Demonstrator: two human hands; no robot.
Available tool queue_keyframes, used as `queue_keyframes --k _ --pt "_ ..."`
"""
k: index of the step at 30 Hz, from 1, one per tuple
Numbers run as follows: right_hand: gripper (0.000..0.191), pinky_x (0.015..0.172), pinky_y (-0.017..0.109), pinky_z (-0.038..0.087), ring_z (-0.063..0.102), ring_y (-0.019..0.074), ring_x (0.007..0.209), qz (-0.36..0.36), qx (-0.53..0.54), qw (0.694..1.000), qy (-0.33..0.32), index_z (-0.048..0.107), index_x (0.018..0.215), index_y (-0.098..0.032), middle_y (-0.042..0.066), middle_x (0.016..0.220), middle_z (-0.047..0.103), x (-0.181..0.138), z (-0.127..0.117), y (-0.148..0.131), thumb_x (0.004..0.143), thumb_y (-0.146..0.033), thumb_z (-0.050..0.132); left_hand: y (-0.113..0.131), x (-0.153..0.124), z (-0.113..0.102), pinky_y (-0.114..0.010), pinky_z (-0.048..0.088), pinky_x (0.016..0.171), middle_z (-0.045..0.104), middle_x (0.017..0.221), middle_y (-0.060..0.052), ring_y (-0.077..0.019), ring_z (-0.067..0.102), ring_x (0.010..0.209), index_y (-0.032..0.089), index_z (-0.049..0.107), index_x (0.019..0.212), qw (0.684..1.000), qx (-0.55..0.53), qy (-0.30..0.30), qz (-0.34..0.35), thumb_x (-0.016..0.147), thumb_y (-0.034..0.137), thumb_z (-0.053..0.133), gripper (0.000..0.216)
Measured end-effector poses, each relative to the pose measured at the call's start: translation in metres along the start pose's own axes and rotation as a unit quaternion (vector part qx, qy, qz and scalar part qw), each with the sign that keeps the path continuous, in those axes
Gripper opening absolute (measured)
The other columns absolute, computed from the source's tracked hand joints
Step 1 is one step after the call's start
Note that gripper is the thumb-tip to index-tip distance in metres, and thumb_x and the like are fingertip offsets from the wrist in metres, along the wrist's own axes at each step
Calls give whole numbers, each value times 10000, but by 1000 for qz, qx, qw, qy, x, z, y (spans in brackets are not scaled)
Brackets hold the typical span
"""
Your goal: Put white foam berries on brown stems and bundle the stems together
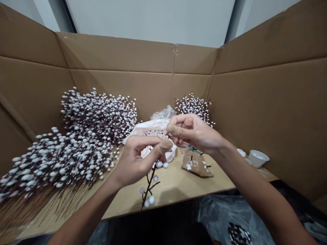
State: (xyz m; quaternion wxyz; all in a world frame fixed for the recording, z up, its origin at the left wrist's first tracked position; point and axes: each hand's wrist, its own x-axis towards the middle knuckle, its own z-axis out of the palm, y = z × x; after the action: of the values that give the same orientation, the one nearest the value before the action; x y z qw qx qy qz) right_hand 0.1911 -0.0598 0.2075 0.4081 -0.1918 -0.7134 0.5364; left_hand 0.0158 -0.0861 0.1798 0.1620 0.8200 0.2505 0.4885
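My left hand [139, 158] pinches a thin dark twig [150, 183] that hangs down with several white berry beads on it. The thumb wears a tan bandage. My right hand [192, 132] is closed in a pinch just above and to the right, its forefinger also taped, fingertips close to the left thumb. What the right fingers hold is too small to make out. Both hands hover over a light wooden table [178, 187], in front of a white plastic bag [153, 131].
A big heap of white-berried branches [76, 143] lies at the left. A smaller bunch [194, 105] stands at the back. A brown paper piece [196, 163] and a white cup [258, 158] sit to the right. Cardboard walls [268, 102] enclose the table. A plastic bag [230, 217] lies below the edge.
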Motion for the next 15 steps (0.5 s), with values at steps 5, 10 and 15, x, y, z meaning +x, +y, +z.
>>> queue_keyframes --k 5,10,15 --pt "203 418 148 375 458 34 438 -13 -4 999 31 589 659 -139 -48 520 541 -3 -1 7 747 -305 667 5 5 -3 -195 450 490 636 492 14 -101 558 459 168 675 554 999 16 -20 -35 801 227 587 269" --pt "223 426 149 386 470 34 444 -41 0 999 28 574 666 -141 -45 530 550 -2 -3 11 753 -324 666 2 15 -5 -242 523 606 728 723 -34 -166 661 699 188 747 791 985 -105 -80 -109 795 282 610 167" --pt "232 416 145 371 456 26 441 -50 15 998 31 578 664 -131 -42 535 542 -4 1 8 756 -324 668 -5 13 -1 -212 504 544 726 717 -34 -140 645 641 195 747 757 979 -163 -34 -120 772 267 644 127"
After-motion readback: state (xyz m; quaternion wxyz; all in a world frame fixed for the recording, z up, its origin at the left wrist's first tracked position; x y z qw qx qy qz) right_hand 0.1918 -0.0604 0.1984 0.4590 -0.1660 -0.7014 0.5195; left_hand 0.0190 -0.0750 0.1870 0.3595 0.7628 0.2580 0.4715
